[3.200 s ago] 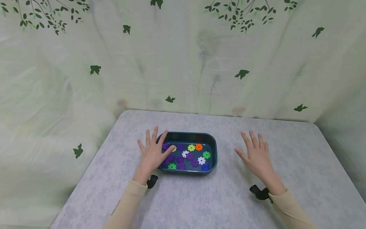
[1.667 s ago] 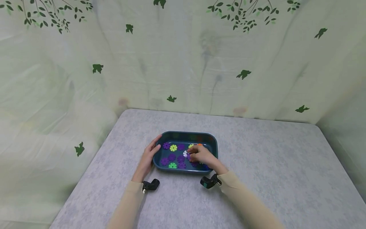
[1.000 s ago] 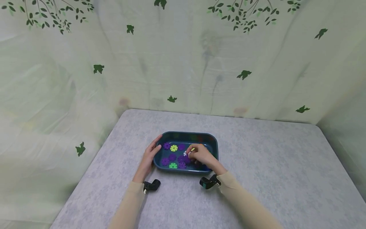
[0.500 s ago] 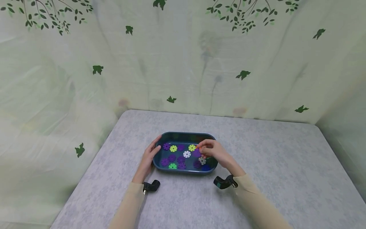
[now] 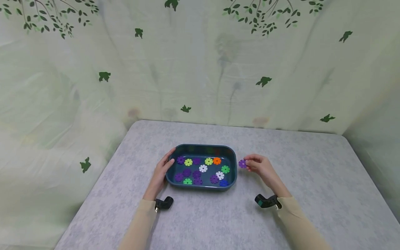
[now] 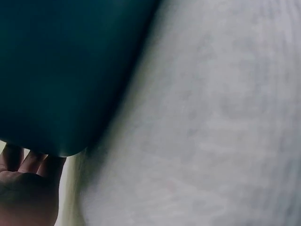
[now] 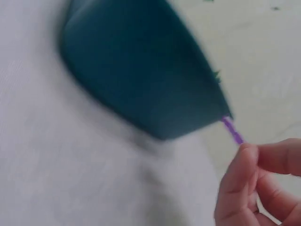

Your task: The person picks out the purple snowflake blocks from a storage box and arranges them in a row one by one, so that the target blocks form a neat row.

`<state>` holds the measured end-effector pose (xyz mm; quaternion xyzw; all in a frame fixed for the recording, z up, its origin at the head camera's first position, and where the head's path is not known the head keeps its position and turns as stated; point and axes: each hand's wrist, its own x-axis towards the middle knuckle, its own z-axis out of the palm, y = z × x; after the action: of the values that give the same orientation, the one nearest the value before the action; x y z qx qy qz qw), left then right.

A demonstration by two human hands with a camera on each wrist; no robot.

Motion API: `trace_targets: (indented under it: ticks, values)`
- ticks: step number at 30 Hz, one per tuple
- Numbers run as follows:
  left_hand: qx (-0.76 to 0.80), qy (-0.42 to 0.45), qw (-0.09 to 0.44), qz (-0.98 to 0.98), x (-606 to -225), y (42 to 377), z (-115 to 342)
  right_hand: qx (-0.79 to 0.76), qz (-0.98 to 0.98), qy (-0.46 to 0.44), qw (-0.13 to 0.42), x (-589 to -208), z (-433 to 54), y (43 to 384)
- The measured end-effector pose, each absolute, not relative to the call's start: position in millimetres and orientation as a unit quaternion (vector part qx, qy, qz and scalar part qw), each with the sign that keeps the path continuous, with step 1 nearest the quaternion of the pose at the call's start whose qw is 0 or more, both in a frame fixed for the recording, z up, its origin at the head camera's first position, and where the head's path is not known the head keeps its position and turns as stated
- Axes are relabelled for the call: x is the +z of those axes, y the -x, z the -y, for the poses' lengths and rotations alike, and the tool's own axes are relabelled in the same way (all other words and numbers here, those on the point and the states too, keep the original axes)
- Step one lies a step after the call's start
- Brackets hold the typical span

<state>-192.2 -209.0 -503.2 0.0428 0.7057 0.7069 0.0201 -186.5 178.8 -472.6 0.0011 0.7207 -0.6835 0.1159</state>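
A dark blue tray [image 5: 200, 188] holds several notched plastic snowflake discs: purple, yellow, white, green, blue and an orange disc [image 5: 217, 161]. At the tray's left end, my left hand [image 5: 159, 175] grips the rim, thumb at the top edge and fingers along the outside. Just beyond the right end, my right hand [image 5: 264, 172] pinches a purple snowflake disc [image 5: 242, 164] between thumb and fingertips, above the table. Seen edge-on in the right wrist view, that purple disc [image 7: 233, 131] sticks out from the fingertips. In the left wrist view, fingers [image 6: 30, 162] touch the tray's outer wall.
The tray stands on a grey mottled table [image 5: 306, 166]. A pale curtain [image 5: 200, 69] with leaf and bird prints hangs behind and at the sides. A black wrist camera [image 5: 267, 200] sits by the right cuff, and another wrist camera [image 5: 164, 202] by the left.
From spread above the table, my left hand has taken hold of the tray's left rim. My right hand reached into the tray, picked up a purple disc and carried it out to the right.
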Motion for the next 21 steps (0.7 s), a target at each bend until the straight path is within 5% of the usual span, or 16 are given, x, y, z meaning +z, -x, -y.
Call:
trace_targets:
  ticks: [21]
  values:
    - [0.704,-0.052,0.044,-0.707,-501.0,198.1,212.5,-0.5,-0.862,0.025,0.082,-488.3,-171.6,187.4]
